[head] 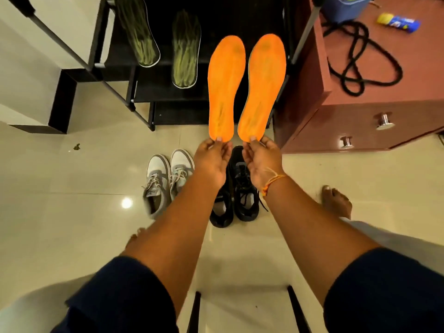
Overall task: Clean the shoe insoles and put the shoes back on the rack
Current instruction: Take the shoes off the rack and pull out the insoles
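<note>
Sleeves: dark blue, both forearms stretched forward over a pale tiled floor (72,188).

Left hand (211,159): thumb and fingers pinch the heel end of the left orange insole (225,87).

Right hand (260,159): same pinch on the heel of the right orange insole (264,85). Thread bracelet (271,182) on this wrist.

Both insoles are held up side by side, toes pointing away, close but not touching, in front of the rack.

Under the hands, on the floor: a pair of black shoes (240,200), partly hidden by the wrists. Just left of them is a pair of grey-white sneakers (165,179), laces loose. Bare foot (336,203) off to the right.

Farther: a black shoe rack (158,92), with two green insoles (139,37) (186,51) resting on its shelves, well apart from each other.

Right of the rack: a brown cabinet (336,131) with metal knobs. On its top are a coiled black cord (360,66), a blue and yellow packet (398,21) and a blue container (346,8).
</note>
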Motion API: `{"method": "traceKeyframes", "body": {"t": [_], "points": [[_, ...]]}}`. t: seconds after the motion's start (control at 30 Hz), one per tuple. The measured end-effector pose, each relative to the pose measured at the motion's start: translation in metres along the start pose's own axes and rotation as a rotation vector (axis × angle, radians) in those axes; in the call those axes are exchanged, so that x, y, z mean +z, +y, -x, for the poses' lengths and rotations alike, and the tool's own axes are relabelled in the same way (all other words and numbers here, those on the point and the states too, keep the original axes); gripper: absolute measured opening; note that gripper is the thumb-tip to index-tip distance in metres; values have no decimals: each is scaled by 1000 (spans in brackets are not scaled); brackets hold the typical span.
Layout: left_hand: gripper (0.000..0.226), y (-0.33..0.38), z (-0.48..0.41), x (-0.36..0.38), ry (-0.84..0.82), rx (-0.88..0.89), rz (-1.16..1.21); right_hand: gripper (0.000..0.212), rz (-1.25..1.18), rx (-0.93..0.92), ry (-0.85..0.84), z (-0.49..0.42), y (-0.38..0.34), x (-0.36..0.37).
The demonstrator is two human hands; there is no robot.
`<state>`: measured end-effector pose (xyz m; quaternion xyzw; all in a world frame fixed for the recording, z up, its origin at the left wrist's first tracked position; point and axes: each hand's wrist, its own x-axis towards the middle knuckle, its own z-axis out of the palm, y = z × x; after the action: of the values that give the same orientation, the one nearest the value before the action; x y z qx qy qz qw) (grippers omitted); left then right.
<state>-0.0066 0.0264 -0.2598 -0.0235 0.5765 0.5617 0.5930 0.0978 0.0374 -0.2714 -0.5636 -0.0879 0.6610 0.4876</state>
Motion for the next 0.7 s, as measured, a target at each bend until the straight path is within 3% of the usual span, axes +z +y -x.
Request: {"method": "traceKeyframes", "body": {"t": [0.2, 0.33, 0.43, 0.7], "points": [[9, -90, 49, -100, 116, -119, -11, 9, 7, 186, 130, 66, 88, -71], [23, -135, 70, -160, 320, -217, -58, 10, 139, 292, 240, 88, 139, -122], [26, -154, 74, -185, 406, -277, -82, 9, 264, 375, 295, 90, 158, -145], [23, -186, 76, -213, 465, -352, -123, 15, 317, 511, 318, 91, 193, -171]]}}
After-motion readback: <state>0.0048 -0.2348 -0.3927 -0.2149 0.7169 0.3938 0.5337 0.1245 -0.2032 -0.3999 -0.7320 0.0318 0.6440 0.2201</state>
